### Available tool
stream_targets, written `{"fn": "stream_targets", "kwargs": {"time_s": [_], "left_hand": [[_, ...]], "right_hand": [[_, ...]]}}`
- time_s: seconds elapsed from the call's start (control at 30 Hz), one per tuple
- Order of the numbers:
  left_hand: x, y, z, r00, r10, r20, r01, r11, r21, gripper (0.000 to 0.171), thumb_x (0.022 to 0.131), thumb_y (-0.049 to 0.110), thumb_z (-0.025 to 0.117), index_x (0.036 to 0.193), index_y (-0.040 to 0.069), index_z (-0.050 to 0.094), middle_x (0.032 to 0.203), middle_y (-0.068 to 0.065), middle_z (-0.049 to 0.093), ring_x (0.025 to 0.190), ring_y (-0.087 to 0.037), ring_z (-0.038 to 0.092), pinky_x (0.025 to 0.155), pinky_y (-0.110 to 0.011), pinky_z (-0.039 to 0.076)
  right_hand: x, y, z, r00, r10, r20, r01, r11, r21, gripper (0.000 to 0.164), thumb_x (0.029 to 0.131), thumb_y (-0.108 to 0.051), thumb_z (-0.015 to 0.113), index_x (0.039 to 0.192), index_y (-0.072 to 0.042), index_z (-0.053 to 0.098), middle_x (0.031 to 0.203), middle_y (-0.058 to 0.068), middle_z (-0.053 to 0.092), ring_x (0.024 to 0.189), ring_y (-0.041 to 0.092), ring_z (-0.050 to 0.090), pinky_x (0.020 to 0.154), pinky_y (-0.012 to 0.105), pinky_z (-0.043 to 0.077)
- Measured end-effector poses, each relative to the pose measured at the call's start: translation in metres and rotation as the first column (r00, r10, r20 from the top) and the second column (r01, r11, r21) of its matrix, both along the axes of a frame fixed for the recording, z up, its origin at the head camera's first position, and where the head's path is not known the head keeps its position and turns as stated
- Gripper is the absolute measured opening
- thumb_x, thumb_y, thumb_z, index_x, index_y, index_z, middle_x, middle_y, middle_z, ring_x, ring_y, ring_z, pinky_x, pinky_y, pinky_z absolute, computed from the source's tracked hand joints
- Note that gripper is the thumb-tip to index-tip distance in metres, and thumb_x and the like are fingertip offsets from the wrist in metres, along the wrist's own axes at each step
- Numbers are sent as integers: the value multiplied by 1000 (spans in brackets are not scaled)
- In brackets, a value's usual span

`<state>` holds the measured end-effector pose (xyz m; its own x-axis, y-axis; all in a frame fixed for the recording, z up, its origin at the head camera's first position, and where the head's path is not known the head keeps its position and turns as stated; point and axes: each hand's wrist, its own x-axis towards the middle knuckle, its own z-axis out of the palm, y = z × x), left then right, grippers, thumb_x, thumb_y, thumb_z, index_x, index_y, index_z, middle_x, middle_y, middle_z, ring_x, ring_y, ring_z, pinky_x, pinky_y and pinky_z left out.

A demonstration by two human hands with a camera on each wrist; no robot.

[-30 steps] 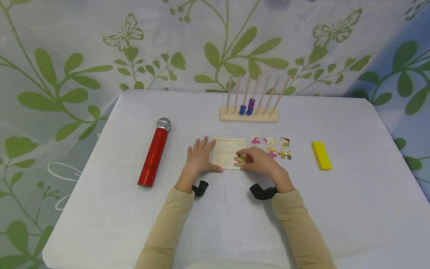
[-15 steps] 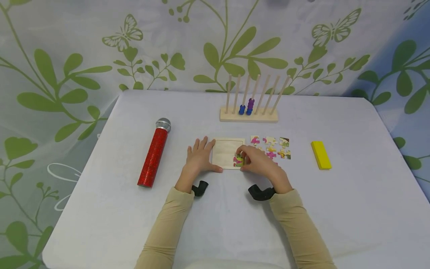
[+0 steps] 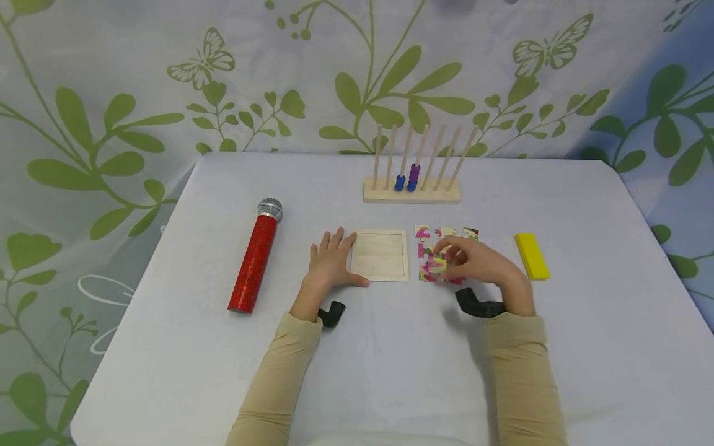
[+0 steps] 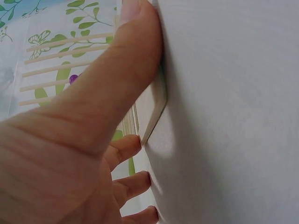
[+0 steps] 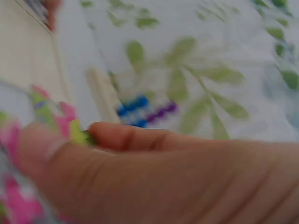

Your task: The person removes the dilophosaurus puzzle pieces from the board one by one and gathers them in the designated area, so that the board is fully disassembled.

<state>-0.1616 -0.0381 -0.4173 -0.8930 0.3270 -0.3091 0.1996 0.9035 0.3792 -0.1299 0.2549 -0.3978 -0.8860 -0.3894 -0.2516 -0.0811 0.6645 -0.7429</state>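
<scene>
A shallow square wooden tray (image 3: 380,255) lies flat with its pale base showing. My left hand (image 3: 333,263), fingers spread, rests against the tray's left side and near corner. In the left wrist view, the thumb lies along the tray's edge (image 4: 153,112). Over the loose jigsaw pieces (image 3: 422,233), right of the tray, my right hand (image 3: 476,260) pinches a pink and green jigsaw piece (image 5: 56,114) between thumb and fingers. That hand covers part of the loose pieces, and its wrist view is blurred.
A red glitter microphone (image 3: 255,260) lies on the left. At the back stands a wooden peg rack (image 3: 411,195) with blue and purple beads. A yellow block (image 3: 532,256) lies on the right. Black wrist mounts (image 3: 480,305) stick out beneath the wrists.
My right hand has moved right, from inside the tray to above the loose pieces, taking the jigsaw piece out of the tray. The left hand has stayed at the tray.
</scene>
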Motion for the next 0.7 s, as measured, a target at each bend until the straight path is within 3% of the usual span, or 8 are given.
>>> {"fn": "stream_targets", "kwargs": {"time_s": [0.13, 0.27, 0.47, 0.6, 0.7], "left_hand": [[0, -2, -1, 1000, 7, 12, -7, 1000, 0, 108, 60, 50, 79, 145, 16, 21, 150, -11, 9, 135, -34, 1, 104, -55, 6], [0, -4, -3, 1000, 11, 16, -11, 1000, 0, 108, 60, 50, 79, 145, 17, 20, 150, -10, 8, 135, -33, 0, 104, -55, 5], [-1, -5, -5, 1000, 12, 4, -12, 1000, -3, 108, 60, 51, 78, 145, 17, 21, 150, -11, 9, 135, -33, 0, 104, -55, 5], [-1, -6, -5, 1000, 10, 4, -10, 1000, -10, 109, 60, 51, 78, 145, 17, 20, 150, -11, 8, 135, -34, 0, 104, -55, 5], [-1, -6, -4, 1000, 13, 1, -13, 1000, -16, 108, 60, 51, 78, 145, 17, 20, 150, -10, 9, 135, -33, 1, 105, -54, 6]], "right_hand": [[12, 39, 5, 997, -55, 45, 54, 998, 19, 41, 78, -16, 72, 112, -6, 52, 97, 14, 51, 81, 25, 52, 70, 33, 45], [19, 58, 3, 996, -35, 80, 32, 999, 34, 43, 77, -16, 72, 112, -2, 52, 96, 13, 53, 85, 26, 50, 69, 31, 46], [18, 61, -1, 995, -20, 99, 16, 999, 36, 43, 76, -13, 73, 112, -1, 54, 93, 14, 52, 85, 26, 47, 69, 29, 44], [19, 58, 3, 993, -74, 87, 67, 994, 85, 44, 78, -16, 72, 115, -5, 53, 99, 18, 50, 86, 28, 50, 72, 35, 44], [18, 52, 8, 992, -123, 28, 120, 987, 105, 45, 81, -20, 68, 120, -5, 50, 107, 21, 49, 92, 32, 51, 75, 42, 45]]}}
